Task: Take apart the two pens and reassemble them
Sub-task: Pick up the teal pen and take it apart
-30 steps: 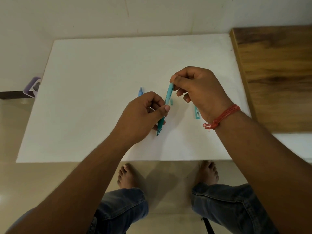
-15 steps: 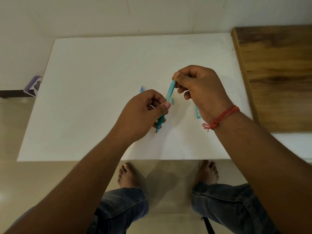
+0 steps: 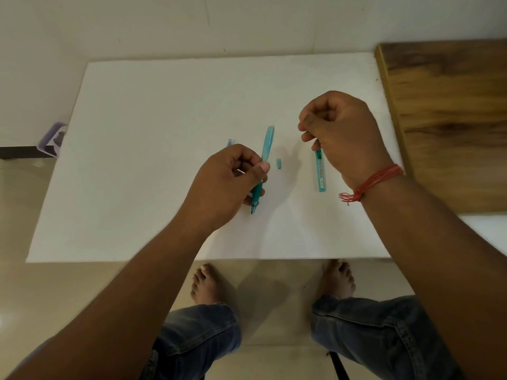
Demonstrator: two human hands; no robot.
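Head view: teal pen point(image 3: 264, 163) pinched in left hand point(image 3: 227, 182), tip down over white surface point(image 3: 153, 133). Right hand point(image 3: 340, 133) curled, apparently empty, just above second pen barrel point(image 3: 320, 172) lying flat. Small teal piece point(image 3: 279, 163) between.

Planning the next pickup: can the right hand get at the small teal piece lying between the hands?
Probably yes: the small teal piece lies bare on the white table, with nothing between it and the right hand.

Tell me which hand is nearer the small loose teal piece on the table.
Left. The left hand, holding a pen, sits just left of the small piece; the right hand hovers farther right.
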